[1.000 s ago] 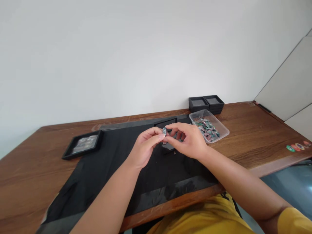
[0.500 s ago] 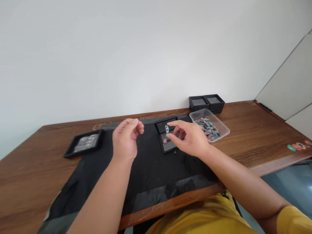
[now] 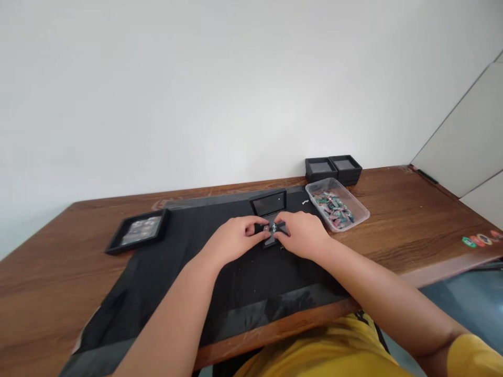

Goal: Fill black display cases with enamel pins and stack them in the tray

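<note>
My two hands meet over a small open black box [image 3: 269, 205] that lies on a black mat [image 3: 220, 283]. My left hand [image 3: 231, 242] has its fingers curled, and the tips touch the box's lower tray from the left. My right hand [image 3: 302, 234] pinches a small green stone [image 3: 272, 226] just above that tray. A pinkish stone lies next to it. The box's lid stands open behind my fingers.
A clear plastic tub [image 3: 337, 204] with several coloured stones sits right of the box. Two stacked black boxes [image 3: 332, 168] stand at the wall behind it. A flat black case [image 3: 139, 230] lies at the mat's left. Stickers [image 3: 480, 240] mark the table's right edge.
My left hand came back from the left and down to the box. My right hand lowered the green stone onto the box's tray.
</note>
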Demonstrator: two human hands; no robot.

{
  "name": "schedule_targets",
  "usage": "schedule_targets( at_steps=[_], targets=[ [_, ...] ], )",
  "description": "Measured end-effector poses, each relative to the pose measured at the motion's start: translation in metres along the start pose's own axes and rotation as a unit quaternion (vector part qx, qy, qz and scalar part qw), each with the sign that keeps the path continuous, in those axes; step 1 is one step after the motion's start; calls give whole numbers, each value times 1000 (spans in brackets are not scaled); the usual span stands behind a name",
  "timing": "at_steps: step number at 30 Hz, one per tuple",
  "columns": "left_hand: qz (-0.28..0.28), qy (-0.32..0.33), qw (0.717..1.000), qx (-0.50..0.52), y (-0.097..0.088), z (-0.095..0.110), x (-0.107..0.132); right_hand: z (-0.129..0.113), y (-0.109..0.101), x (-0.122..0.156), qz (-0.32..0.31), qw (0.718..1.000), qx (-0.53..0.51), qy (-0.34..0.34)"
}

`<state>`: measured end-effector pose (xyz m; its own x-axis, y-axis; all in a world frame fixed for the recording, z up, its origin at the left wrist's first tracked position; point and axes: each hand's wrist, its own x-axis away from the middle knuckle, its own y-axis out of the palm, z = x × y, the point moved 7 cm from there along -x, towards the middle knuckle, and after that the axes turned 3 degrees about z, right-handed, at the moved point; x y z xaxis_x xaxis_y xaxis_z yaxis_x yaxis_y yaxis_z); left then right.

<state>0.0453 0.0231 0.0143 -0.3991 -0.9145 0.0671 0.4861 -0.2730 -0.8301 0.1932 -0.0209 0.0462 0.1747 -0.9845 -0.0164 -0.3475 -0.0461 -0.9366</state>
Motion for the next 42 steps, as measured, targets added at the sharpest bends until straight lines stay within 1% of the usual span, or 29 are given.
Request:
schedule_targets(
  at_steps=[7, 14, 20, 24, 29, 31, 35, 42],
  targets=[
    [9, -9, 1000, -15, -1, -2, -1, 2, 8, -3, -8, 1000, -2, 1],
    [22, -5, 999, -34, 0, 3, 1, 5, 8, -4, -5, 1000, -1, 25],
    [37, -31, 996, -80, -5, 6, 3, 5, 9, -4, -8, 999, -3, 34],
    [44, -44, 994, -89, -8, 3, 3, 5, 10, -4, -6, 999, -6, 32],
    [45, -15, 997, -58, -7, 0, 2, 4, 10, -4, -8, 1000, -6, 28],
    [34, -12, 998, -53, -4, 2, 1, 4, 9, -4, -5, 1000, -9, 30],
    [29, -33, 997, -71, -3, 6, 1, 5, 5, -3, 14, 999, -17, 40],
    [47, -50, 988, -137, -1, 18, 2, 7, 6, -5, 18, 998, -18, 49]
  ],
)
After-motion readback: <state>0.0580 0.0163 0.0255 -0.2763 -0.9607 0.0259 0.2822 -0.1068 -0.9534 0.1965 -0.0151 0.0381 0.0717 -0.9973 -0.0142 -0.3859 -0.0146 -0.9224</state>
